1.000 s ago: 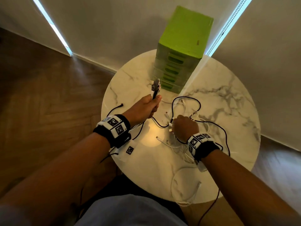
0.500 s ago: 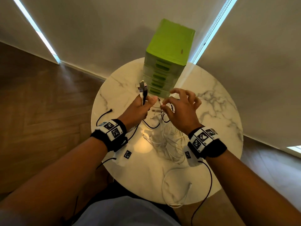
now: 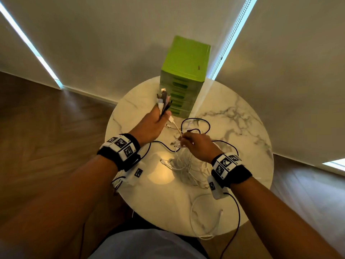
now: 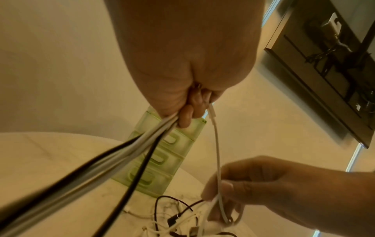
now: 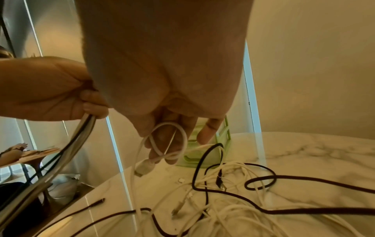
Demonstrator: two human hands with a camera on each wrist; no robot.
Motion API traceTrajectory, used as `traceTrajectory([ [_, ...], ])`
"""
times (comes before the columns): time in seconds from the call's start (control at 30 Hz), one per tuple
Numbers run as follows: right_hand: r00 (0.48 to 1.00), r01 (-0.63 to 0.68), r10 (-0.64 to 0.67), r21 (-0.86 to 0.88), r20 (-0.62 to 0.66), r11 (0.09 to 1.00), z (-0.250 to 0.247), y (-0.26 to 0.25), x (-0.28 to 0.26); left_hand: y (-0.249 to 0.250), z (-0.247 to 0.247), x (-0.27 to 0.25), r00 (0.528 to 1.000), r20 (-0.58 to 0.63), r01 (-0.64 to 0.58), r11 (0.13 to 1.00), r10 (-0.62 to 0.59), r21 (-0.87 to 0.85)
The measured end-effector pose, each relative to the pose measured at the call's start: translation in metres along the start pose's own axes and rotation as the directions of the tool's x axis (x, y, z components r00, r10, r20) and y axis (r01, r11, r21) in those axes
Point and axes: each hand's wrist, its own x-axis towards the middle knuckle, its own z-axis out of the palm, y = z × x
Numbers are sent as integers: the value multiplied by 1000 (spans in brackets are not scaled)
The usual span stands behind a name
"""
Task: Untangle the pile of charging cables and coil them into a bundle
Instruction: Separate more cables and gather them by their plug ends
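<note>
Left hand (image 3: pixel 153 124) raised in a fist, fingers (image 4: pixel 185 117) curled tight, wrist banded. Right hand (image 3: pixel 197 144) lower and just beside it, fingers (image 5: pixel 162 142) pinched together, both forearms reaching forward.

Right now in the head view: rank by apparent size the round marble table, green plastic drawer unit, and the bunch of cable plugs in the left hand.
1. Round marble table, largest by far.
2. Green plastic drawer unit; it stands farther from the camera, so its real size is unsure.
3. Bunch of cable plugs gripped in the left hand, smallest.
</note>
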Motion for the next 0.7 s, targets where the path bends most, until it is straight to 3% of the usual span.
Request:
traceTrajectory([
  [0.17, 994, -107, 111, -134, 21, 985, -7, 6, 2, -6, -26, 2, 991, -131, 18, 1000, -17, 5],
  [0.23, 989, -143, 147, -102, 31, 984, -11, 6, 2, -10, -27, 4, 994, -102, 28, 999, -30, -24],
  [0.33, 1000, -21, 19, -86, -22, 996, -14, -7, 4, -9, -21, 6, 1000, 4, 29, 995, -29, -96],
  [0.43, 994, 106, -106, 28, -1, 994, -13, -26, 11, -6, -14, 6, 997, 42, 65, 985, -59, -161],
  [0.5, 992, 123, -120, 177, -31, 977, -9, -32, 10, -5, -12, 6, 996, 31, 84, 964, -78, -252],
  [0.7, 944, 174, -18, 449, -330, 877, -9, -47, 3, 2, 1, 4, 974, 45, 204, 767, -223, -608],
])
